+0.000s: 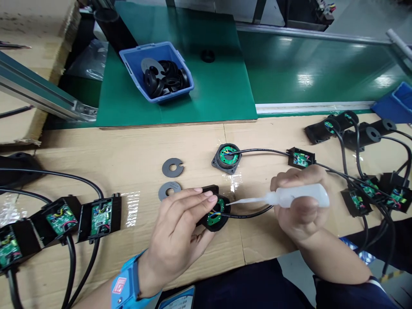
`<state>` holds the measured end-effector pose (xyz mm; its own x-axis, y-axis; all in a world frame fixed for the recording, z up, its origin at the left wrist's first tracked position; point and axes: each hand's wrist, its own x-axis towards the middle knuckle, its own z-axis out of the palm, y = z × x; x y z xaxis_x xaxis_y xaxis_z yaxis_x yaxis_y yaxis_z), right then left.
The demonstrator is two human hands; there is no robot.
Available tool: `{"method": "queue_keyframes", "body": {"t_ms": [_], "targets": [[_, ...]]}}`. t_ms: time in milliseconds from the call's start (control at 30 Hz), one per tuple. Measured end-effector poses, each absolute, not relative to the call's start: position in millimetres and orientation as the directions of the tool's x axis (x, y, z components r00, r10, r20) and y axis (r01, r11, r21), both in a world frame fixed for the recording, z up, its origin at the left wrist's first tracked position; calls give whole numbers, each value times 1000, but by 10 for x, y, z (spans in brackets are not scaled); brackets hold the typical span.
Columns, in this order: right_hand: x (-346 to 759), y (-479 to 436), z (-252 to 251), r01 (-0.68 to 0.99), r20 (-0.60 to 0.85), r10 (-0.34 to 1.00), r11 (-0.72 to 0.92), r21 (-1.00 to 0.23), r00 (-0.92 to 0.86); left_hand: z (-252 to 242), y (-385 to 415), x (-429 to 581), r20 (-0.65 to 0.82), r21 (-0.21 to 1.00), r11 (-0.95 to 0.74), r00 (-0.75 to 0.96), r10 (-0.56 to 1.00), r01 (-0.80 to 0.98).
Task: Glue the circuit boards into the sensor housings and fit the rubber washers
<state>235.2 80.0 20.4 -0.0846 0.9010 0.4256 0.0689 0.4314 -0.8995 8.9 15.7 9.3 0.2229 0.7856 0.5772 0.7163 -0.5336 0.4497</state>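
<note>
My left hand (180,234) grips a round black housing (215,214) with a green circuit board and coloured wires inside, held just above the cardboard-covered bench (135,146). My right hand (301,206) is wrapped round a small translucent squeeze bottle (289,196); its long nozzle tip touches the board's edge. A black cable (251,212) runs from the housing toward my right hand. Two grey slotted washers (173,167) (169,190) lie just left of the housing. A second round housing (227,157) with a green board sits behind, cabled to a small open black box (301,158).
A blue bin (156,71) of black rings and a grey washer stands on the green mat (209,90) at the back. Open black boxes with green boards and cables lie at left (99,216) and right (357,201). Black cylindrical units (328,126) rest at far right.
</note>
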Motion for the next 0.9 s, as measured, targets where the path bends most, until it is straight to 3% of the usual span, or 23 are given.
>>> {"method": "queue_keyframes", "body": {"t_ms": [100, 367, 567, 900], "targets": [[2268, 845, 209, -75, 430, 903, 429, -900, 3, 67, 165, 119, 471, 587, -476, 202, 859, 655], [2201, 821, 122, -65, 394, 908, 389, -919, -144, -1, 70, 204, 175, 865, -217, 133, 976, 452], [2178, 821, 193, -78, 372, 895, 364, -928, -248, -24, 38, 207, 64, 922, -112, 140, 988, 371], [2173, 824, 227, -92, 370, 894, 358, -929, -254, -16, 33, 205, 66, 933, -113, 146, 987, 342]]}}
